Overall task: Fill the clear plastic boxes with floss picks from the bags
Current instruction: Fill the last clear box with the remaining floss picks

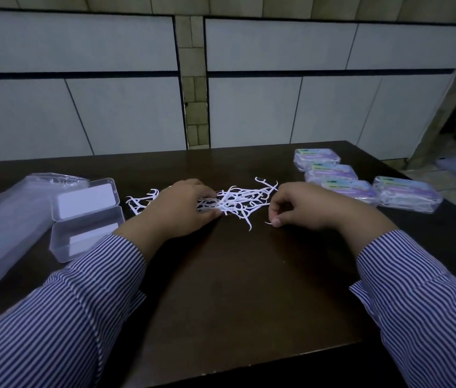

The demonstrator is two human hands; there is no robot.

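A dark brown wooden table (235, 275) is lying smooth and flat under two arms in blue and white striped sleeves (81, 298). A pile of thin white floss picks (238, 201) is sitting loose in the middle of the table, each one with a curved head and a pointy tail. A few more picks (140, 201) are lying just left of the left hand.

The left hand (182, 211) is curling its fingers around a small bunch of picks at the pile's left side. The right hand (302, 208) is curling down, and its thumb and finger are pinching one pick (269, 222) near the pile.

On the left, a clear plastic box (86, 236) is standing open, with its lid (85, 198) tipped back. I cannot tell what is in it. A see-through bag (5, 219) is lying flat beside it.

On the far right, four closed boxes (361, 180) full of picks are sitting close together near the table's edge.

The near part of the table is lying bare between the arms.
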